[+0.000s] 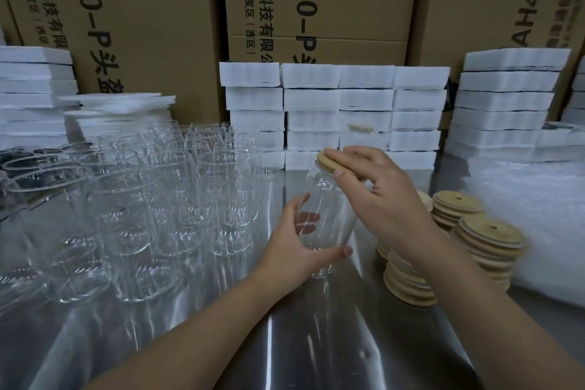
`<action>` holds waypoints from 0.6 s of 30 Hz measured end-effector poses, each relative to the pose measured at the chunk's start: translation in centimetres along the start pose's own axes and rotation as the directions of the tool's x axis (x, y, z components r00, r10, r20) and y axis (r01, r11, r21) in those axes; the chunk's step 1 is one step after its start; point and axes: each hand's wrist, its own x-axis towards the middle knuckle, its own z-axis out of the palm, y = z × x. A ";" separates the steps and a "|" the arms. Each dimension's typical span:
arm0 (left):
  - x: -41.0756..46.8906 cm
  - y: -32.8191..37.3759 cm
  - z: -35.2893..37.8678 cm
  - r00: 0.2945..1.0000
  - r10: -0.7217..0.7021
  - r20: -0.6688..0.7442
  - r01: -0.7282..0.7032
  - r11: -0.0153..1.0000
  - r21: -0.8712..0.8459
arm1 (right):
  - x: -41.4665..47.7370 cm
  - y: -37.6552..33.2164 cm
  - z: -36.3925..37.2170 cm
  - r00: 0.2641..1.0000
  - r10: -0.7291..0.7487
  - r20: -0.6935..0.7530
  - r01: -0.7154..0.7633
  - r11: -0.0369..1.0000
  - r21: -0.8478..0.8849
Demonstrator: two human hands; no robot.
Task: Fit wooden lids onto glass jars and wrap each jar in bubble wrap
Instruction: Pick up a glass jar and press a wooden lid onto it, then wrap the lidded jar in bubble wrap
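A clear glass jar stands tilted on the steel table, its base near the table's middle. My left hand wraps around the jar's lower body. My right hand presses a round wooden lid onto the jar's mouth, fingers spread over the lid's top. Stacks of wooden lids with small holes sit to the right, partly behind my right forearm. A heap of bubble wrap lies at the far right.
Several empty glass jars crowd the left half of the table. White foam blocks are stacked along the back, with more foam stacks at the right and left. Large cardboard boxes form a wall behind.
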 end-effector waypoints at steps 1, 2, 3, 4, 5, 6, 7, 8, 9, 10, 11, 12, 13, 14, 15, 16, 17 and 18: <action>0.0 0.0 0.0 1.000 -0.003 0.000 0.003 1.000 -0.002 | 0.0 0.1 0.0 1.000 -0.004 0.002 0.004 1.000 0.000; 0.0 0.0 0.0 1.000 -0.005 0.001 0.005 1.000 -0.004 | 0.0 0.1 0.0 1.000 -0.007 0.003 0.007 1.000 0.001; 0.0 0.0 0.0 1.000 -0.007 0.001 0.007 1.000 -0.006 | 0.0 0.1 0.0 1.000 -0.009 0.003 0.009 1.000 -0.002; 0.0 0.1 -0.1 1.000 -0.008 0.002 0.008 1.000 -0.007 | 0.0 0.1 0.1 1.000 -0.011 0.004 0.011 1.000 -0.007; 0.0 0.1 -0.1 1.000 -0.009 0.002 0.009 1.000 -0.008 | 0.0 0.1 0.1 1.000 -0.013 0.007 0.013 1.000 -0.016; 0.0 0.1 -0.1 1.000 -0.011 0.001 0.011 1.000 -0.009 | 0.0 0.2 0.2 1.000 -0.017 0.010 0.017 1.000 -0.026; -0.1 0.1 -0.1 1.000 -0.011 -0.001 0.011 1.000 -0.010 | 0.0 0.2 0.2 1.000 -0.021 0.012 0.021 0.999 -0.034; -0.1 0.1 -0.1 1.000 -0.010 -0.003 0.010 1.000 -0.011 | 0.0 0.2 0.3 1.000 -0.024 0.012 0.024 0.999 -0.037; -0.1 0.2 -0.1 1.000 -0.010 -0.005 0.010 1.000 -0.012 | 0.0 0.2 0.3 1.000 -0.027 0.009 0.027 0.999 -0.039; -0.1 0.2 -0.1 1.000 -0.009 -0.005 0.009 1.000 -0.011 | 0.0 0.2 0.3 0.999 -0.031 0.007 0.031 0.999 -0.042; -0.2 0.2 -0.1 1.000 -0.008 -0.005 0.008 1.000 -0.008 | -0.1 0.2 0.3 0.999 -0.033 0.004 0.033 0.998 -0.045; -0.2 0.3 -0.1 1.000 -0.006 -0.007 0.006 1.000 -0.005 | -0.1 0.2 0.4 0.999 -0.032 0.003 0.032 0.999 -0.044; -0.1 0.3 -0.1 1.000 -0.005 -0.009 0.005 1.000 -0.004 | -0.1 0.2 0.5 1.000 -0.031 0.004 0.031 0.998 -0.046; -0.1 0.4 -0.1 1.000 -0.004 -0.011 0.004 1.000 -0.006 | 0.0 0.2 0.7 0.999 -0.032 0.009 0.033 0.997 -0.064; -0.1 0.4 -0.1 1.000 -0.003 -0.013 0.003 1.000 -0.009 | 0.0 0.1 0.7 0.999 -0.036 0.025 0.039 0.995 -0.094; -0.1 0.5 0.0 1.000 -0.002 -0.016 0.002 1.000 -0.012 | 0.0 0.1 0.5 0.998 -0.038 0.053 0.044 0.992 -0.121; -0.1 0.6 0.0 1.000 -0.002 -0.020 0.002 1.000 -0.014 | 0.0 0.1 0.0 0.995 -0.028 0.096 0.040 0.991 -0.129; -0.1 0.6 0.0 1.000 -0.003 -0.024 0.002 1.000 -0.017 | 0.0 0.0 -0.7 0.988 -0.008 0.153 0.025 0.993 -0.113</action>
